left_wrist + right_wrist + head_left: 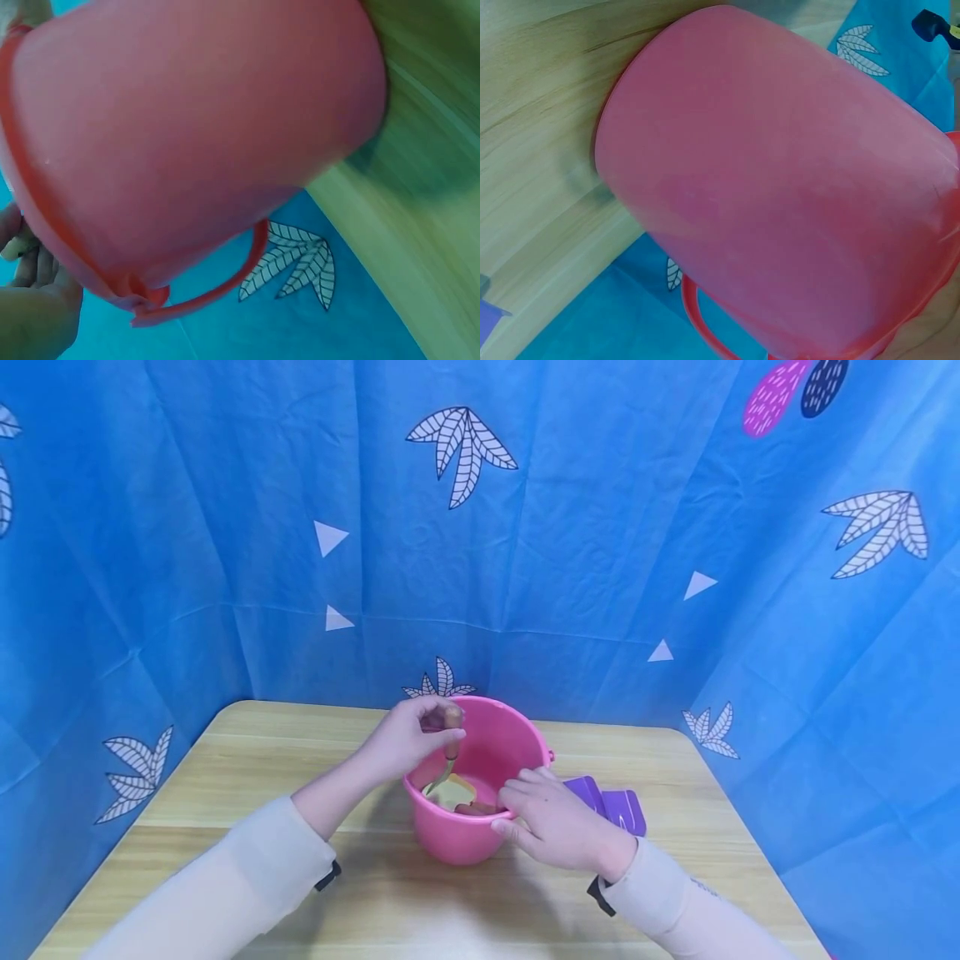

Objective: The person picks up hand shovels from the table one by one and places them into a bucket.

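Observation:
A pink bucket (480, 839) stands upright on the table. My left hand (408, 735) is over its left rim and grips the wooden handle (452, 735) of a small hand tool. The tool's narrow metal neck points down into the bucket; its working end is hard to make out against a pale yellow piece (453, 793) inside. Beside that piece lie brown wooden handles (476, 808), partly hidden by the rim. My right hand (558, 818) grips the near right rim, fingers over the edge and thumb outside. In the left wrist view, the bucket's side (202, 135) hides most of the tool.
Two purple flat pieces (622, 810) lie on the wooden table (300, 735) just right of the bucket, partly behind my right hand. The bucket's handle (217, 296) hangs down along its outside. A blue patterned cloth (562, 527) encloses the table's back and sides.

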The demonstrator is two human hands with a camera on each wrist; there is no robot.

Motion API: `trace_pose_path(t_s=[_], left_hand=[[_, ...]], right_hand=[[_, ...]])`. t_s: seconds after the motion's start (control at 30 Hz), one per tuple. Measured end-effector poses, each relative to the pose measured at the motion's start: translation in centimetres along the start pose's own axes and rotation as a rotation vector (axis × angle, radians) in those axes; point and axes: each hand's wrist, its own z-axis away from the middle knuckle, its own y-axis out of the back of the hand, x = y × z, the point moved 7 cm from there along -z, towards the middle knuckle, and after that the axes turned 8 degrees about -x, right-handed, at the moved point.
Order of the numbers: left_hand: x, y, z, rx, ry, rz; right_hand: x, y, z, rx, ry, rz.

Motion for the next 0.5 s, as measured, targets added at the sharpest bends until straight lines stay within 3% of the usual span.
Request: trace_pose_path(t_s=[0.5], left_hand=[[-1.6,-1.5,-1.1,-0.105,-0.022,-0.214]], right_hand=[[0.1,-0.1,0.0,0.013,-0.004,0.0]])
